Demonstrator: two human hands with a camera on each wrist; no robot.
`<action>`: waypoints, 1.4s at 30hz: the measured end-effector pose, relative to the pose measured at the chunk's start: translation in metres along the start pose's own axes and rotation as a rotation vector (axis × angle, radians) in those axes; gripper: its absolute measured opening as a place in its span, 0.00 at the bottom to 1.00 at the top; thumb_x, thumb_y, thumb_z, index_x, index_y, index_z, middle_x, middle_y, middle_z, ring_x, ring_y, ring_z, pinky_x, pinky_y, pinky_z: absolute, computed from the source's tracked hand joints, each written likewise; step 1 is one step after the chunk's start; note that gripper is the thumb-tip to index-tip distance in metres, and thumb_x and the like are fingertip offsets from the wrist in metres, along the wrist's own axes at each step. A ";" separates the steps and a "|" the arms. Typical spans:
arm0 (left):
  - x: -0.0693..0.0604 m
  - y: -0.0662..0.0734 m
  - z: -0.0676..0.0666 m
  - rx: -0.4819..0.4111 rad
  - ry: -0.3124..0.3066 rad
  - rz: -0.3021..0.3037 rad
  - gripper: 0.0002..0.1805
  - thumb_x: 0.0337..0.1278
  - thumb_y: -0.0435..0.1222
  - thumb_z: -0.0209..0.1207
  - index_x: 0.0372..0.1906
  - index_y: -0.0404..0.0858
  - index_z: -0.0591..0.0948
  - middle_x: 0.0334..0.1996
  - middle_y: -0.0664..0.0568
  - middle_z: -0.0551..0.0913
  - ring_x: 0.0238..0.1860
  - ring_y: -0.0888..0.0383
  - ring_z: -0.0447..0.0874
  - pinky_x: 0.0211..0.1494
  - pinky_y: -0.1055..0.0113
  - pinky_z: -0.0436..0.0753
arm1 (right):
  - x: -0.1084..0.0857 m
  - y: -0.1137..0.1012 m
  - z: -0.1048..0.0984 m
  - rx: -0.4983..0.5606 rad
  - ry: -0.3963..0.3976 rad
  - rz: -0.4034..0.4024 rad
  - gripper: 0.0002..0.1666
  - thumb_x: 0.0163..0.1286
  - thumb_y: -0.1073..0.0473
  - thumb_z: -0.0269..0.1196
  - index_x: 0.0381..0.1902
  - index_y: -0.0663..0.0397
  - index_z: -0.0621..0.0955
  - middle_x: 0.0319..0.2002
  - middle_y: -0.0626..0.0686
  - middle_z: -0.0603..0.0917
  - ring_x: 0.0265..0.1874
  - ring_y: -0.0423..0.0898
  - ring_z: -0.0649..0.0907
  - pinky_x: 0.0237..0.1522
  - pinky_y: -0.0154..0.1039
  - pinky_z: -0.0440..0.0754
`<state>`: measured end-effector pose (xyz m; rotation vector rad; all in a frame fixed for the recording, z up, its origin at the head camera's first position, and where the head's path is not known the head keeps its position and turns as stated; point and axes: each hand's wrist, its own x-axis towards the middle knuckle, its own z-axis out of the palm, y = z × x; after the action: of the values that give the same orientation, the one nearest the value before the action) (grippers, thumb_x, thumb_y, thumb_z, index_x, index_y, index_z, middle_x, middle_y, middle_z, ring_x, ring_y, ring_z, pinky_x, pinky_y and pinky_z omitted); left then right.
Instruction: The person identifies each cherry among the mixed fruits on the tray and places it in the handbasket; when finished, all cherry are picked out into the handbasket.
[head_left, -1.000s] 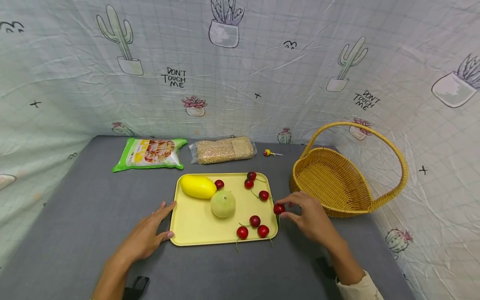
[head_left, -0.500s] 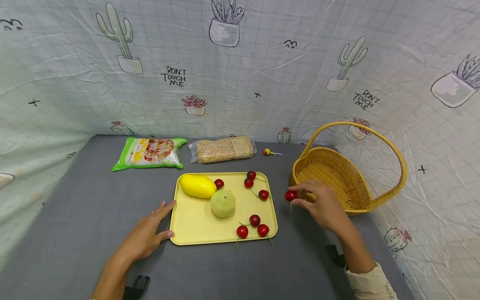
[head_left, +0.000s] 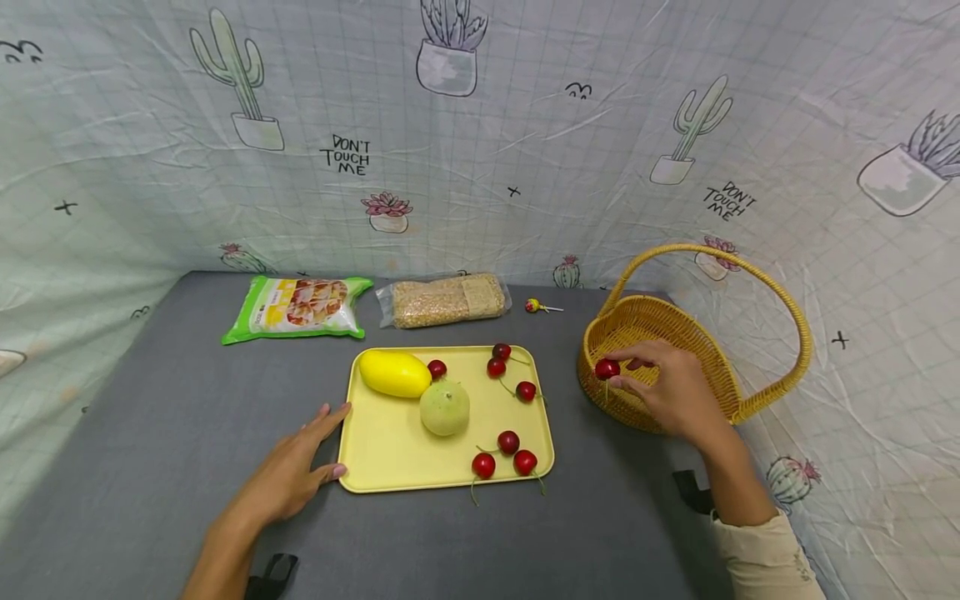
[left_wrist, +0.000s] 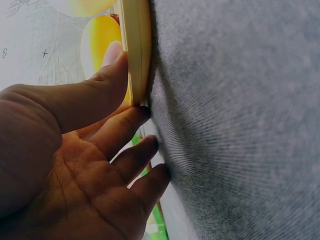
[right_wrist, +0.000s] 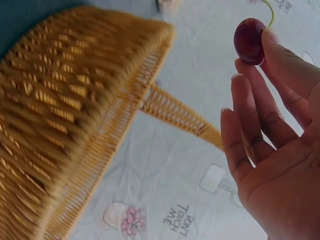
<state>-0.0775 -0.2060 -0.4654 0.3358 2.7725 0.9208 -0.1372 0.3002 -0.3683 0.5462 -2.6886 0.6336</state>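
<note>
My right hand [head_left: 671,387] pinches a dark red cherry [head_left: 607,369] between thumb and fingertips, at the near left rim of a yellow wicker basket [head_left: 720,358]. In the right wrist view the cherry [right_wrist: 249,41] keeps its green stem, and the basket [right_wrist: 75,100] is beside the hand, apart from it. My left hand [head_left: 288,471] rests at the left edge of a yellow tray [head_left: 382,467], its thumb and fingers touching the rim. On the tray lie a yellow oval fruit [head_left: 394,373], a round pale green fruit [head_left: 445,408] and several cherries [head_left: 508,442].
Behind the tray lie a green and white food bag [head_left: 300,307], a clear pack of grains [head_left: 442,301] and a lollipop [head_left: 542,306]. The basket's tall handle [head_left: 787,300] arches over it at the right. A printed cloth hangs behind the grey table [head_left: 187,417].
My right hand has carried the cherry from the tray's right edge, rightward and away from me, to the basket's rim. The left hand has stayed at the tray.
</note>
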 end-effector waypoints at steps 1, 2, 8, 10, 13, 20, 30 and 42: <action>0.000 0.000 0.000 0.000 -0.001 0.000 0.49 0.60 0.35 0.74 0.83 0.40 0.63 0.80 0.25 0.60 0.77 0.23 0.63 0.72 0.23 0.68 | 0.001 0.001 -0.002 -0.008 0.003 -0.002 0.22 0.54 0.63 0.83 0.48 0.50 0.92 0.43 0.53 0.94 0.41 0.55 0.90 0.41 0.52 0.87; 0.000 0.000 0.000 -0.001 -0.002 -0.001 0.49 0.60 0.35 0.74 0.83 0.40 0.63 0.80 0.25 0.60 0.77 0.23 0.63 0.72 0.23 0.68 | 0.002 0.003 -0.003 -0.014 0.004 -0.001 0.21 0.54 0.63 0.83 0.48 0.50 0.92 0.43 0.53 0.94 0.40 0.55 0.90 0.40 0.51 0.87; -0.001 0.001 0.000 -0.015 0.003 0.002 0.48 0.60 0.34 0.74 0.83 0.39 0.64 0.80 0.25 0.61 0.78 0.23 0.63 0.73 0.24 0.68 | 0.008 0.011 -0.010 -0.030 -0.013 0.030 0.20 0.56 0.62 0.82 0.48 0.49 0.92 0.43 0.54 0.93 0.41 0.56 0.89 0.42 0.55 0.86; -0.001 0.001 0.000 -0.016 0.005 0.003 0.48 0.60 0.33 0.74 0.83 0.39 0.64 0.80 0.25 0.61 0.78 0.24 0.62 0.73 0.24 0.68 | 0.010 0.014 -0.013 -0.028 -0.028 0.044 0.20 0.57 0.62 0.82 0.49 0.49 0.92 0.43 0.55 0.93 0.41 0.56 0.89 0.42 0.55 0.86; -0.001 0.001 0.001 -0.016 0.004 0.002 0.48 0.60 0.33 0.74 0.83 0.39 0.64 0.80 0.26 0.61 0.78 0.24 0.62 0.73 0.24 0.68 | 0.013 0.018 -0.016 -0.014 -0.045 0.052 0.21 0.58 0.62 0.81 0.51 0.50 0.92 0.44 0.55 0.93 0.42 0.55 0.89 0.43 0.52 0.88; 0.000 0.001 0.001 -0.007 -0.009 -0.010 0.49 0.60 0.35 0.74 0.83 0.40 0.63 0.80 0.26 0.60 0.78 0.23 0.62 0.73 0.23 0.68 | 0.019 0.028 -0.022 0.027 -0.071 0.042 0.20 0.59 0.62 0.80 0.51 0.50 0.92 0.45 0.54 0.93 0.43 0.56 0.90 0.42 0.29 0.83; -0.001 0.000 0.001 -0.017 0.006 0.004 0.48 0.60 0.34 0.74 0.83 0.40 0.64 0.80 0.26 0.61 0.78 0.24 0.62 0.73 0.23 0.67 | 0.029 0.039 -0.027 0.037 -0.149 0.106 0.17 0.64 0.60 0.78 0.52 0.50 0.92 0.44 0.53 0.93 0.42 0.52 0.89 0.40 0.30 0.82; -0.001 0.000 0.001 -0.012 0.008 0.006 0.48 0.59 0.34 0.74 0.83 0.40 0.64 0.80 0.26 0.61 0.78 0.24 0.63 0.72 0.23 0.68 | 0.041 0.055 -0.031 0.006 -0.255 0.166 0.17 0.69 0.57 0.75 0.54 0.52 0.91 0.44 0.54 0.92 0.41 0.50 0.87 0.40 0.37 0.82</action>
<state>-0.0764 -0.2054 -0.4662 0.3399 2.7734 0.9410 -0.1905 0.3488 -0.3460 0.4338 -2.9965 0.6547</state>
